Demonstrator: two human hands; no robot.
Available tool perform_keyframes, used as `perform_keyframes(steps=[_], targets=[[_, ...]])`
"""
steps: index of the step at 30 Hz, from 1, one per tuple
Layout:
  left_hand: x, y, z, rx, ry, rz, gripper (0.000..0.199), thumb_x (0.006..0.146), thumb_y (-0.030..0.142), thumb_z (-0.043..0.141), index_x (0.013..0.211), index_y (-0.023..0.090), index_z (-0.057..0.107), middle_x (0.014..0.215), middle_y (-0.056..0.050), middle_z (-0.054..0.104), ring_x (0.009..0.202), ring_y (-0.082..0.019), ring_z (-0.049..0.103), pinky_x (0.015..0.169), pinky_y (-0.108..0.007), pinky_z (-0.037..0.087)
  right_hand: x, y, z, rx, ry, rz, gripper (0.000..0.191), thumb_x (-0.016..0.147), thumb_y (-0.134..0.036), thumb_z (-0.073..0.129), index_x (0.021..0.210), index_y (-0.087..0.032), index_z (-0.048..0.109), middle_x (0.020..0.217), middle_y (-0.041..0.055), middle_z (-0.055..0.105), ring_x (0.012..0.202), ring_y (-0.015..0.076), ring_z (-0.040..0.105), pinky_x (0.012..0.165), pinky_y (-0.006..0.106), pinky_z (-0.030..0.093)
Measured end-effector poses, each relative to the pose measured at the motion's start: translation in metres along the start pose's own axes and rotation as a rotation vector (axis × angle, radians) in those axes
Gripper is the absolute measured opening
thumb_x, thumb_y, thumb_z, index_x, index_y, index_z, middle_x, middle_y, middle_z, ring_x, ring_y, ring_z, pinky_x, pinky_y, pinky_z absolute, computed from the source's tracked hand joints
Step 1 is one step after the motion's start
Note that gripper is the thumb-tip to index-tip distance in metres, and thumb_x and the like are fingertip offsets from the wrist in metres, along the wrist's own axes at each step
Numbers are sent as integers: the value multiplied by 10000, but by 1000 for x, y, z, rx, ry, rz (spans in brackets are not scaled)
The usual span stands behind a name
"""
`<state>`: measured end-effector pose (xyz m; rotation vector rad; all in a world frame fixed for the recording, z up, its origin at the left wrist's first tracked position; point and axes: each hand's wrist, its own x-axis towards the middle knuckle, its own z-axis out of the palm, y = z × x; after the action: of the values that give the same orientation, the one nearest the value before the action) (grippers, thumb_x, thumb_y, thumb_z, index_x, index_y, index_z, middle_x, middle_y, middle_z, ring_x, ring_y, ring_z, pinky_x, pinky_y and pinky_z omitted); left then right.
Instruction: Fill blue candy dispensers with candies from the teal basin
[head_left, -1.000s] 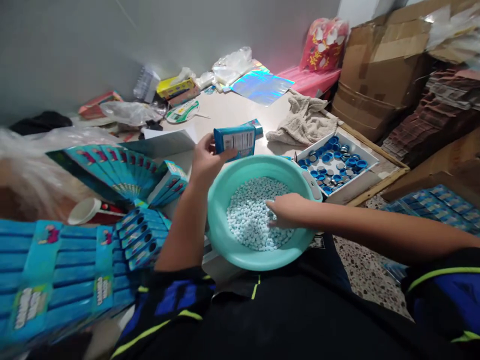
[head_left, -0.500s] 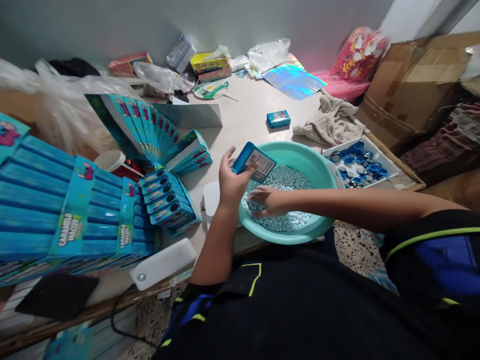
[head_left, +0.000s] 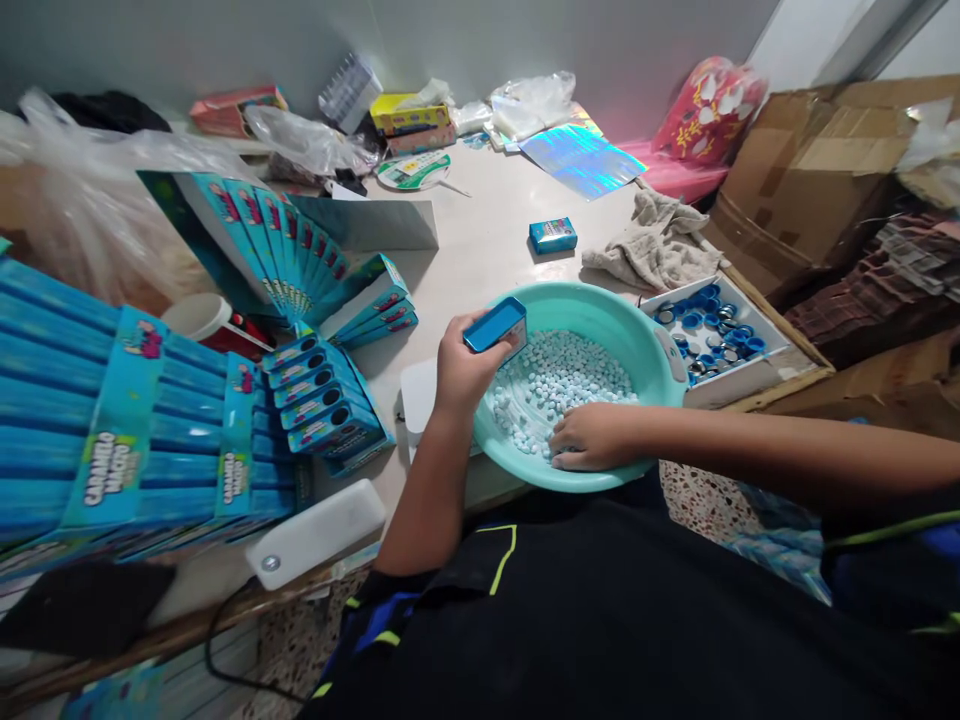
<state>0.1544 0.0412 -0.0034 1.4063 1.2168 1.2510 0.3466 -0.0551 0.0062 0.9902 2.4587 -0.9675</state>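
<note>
My left hand (head_left: 466, 368) is wrapped round a blue tin (head_left: 496, 326), held tilted above the left rim of a turquoise basin (head_left: 645, 370). Small pale tablets (head_left: 574, 372) lie in the basin, heaped toward its far and right side, with bare bottom showing at the left. My right hand (head_left: 592, 436) is down in the near part of the basin, touching the tablets with its fingers bent; whether any are under them is hidden. Beyond the basin lies a small blue packet (head_left: 553, 236) on the white table.
At the left stand stacked blue cartons (head_left: 187, 420) and a fan of packs (head_left: 292, 245). A white tray (head_left: 750, 372) of blue and silver caps sits right of the basin, below a grey cloth (head_left: 656, 245). A white device (head_left: 315, 535) lies at the front edge.
My right hand has moved right and nearer through the tablets, baring some basin bottom. The blue tin in my left hand has tipped to show its blue face. The view has shifted slightly.
</note>
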Motion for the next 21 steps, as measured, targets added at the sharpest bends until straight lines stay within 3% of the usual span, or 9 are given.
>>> perform_keyframes(steps=[6, 11, 15, 18, 21], targets=[[1, -4, 1, -49, 2, -19, 497, 627, 379, 915, 1030, 168, 717, 946, -62, 727, 824, -214, 701, 720, -311, 589, -5, -1, -7, -80, -36, 155, 473, 1001, -505, 490, 1190, -200, 798, 1016, 142, 786, 892, 295, 725, 729, 353, 463], [5, -9, 0, -175, 12, 2, 690, 619, 307, 858, 1263, 235, 621, 1108, -63, 654, 867, -198, 704, 696, -290, 609, -8, 8, -11, -64, -59, 224, 434, 909, -514, 607, 1175, -240, 814, 948, 121, 781, 832, 280, 714, 687, 337, 443], [4, -4, -1, -213, -74, -3, 501, 607, 307, 804, 1069, 229, 625, 984, -28, 647, 845, -186, 674, 709, -281, 583, -11, 9, -12, -47, -42, 242, 383, 888, -488, 644, 1141, -257, 815, 920, 104, 774, 799, 263, 700, 669, 328, 436], [4, -5, 0, -237, -20, 21, 461, 582, 306, 821, 928, 227, 527, 995, -18, 653, 896, -182, 675, 752, -270, 572, -16, 5, -15, -29, -38, 254, 363, 907, -486, 633, 1133, -269, 816, 960, 98, 781, 813, 270, 702, 654, 332, 433], [7, -8, -1, -326, 30, -6, 525, 550, 267, 806, 993, 232, 524, 1041, -26, 660, 963, -197, 692, 800, -283, 576, -21, 3, -21, -50, -58, 277, 382, 924, -476, 642, 1185, -253, 811, 999, 109, 785, 848, 278, 714, 680, 345, 459]])
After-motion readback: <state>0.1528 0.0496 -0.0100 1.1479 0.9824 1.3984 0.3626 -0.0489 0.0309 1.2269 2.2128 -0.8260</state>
